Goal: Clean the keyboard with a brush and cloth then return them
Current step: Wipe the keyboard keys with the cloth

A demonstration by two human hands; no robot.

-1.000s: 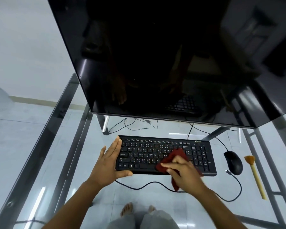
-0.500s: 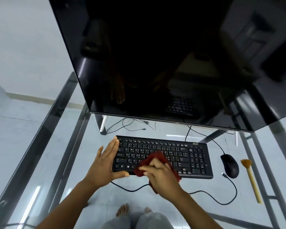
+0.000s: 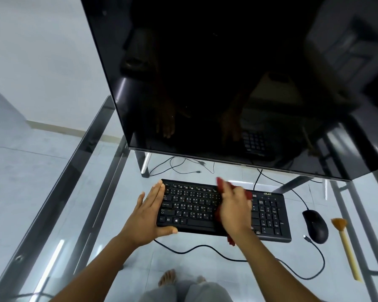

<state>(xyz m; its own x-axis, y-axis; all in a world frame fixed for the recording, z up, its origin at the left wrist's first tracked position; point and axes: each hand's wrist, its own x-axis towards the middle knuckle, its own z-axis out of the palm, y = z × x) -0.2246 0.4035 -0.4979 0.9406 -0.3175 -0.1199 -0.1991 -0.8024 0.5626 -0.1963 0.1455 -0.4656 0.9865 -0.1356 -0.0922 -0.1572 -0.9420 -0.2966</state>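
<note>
The left hand lays straight fingers on the keyboard to steady it. The right hand presses the cloth under flat fingers to wipe.

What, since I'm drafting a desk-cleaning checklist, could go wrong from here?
1. The right hand presses the red cloth across the keyboard; it might snag a keycap.
2. Only the left hand braces the keyboard's left end on the glass table, so a rightward swipe could shove it toward the mouse.
3. The cloth's trailing end hangs near the keyboard cable and could drag it.
</note>
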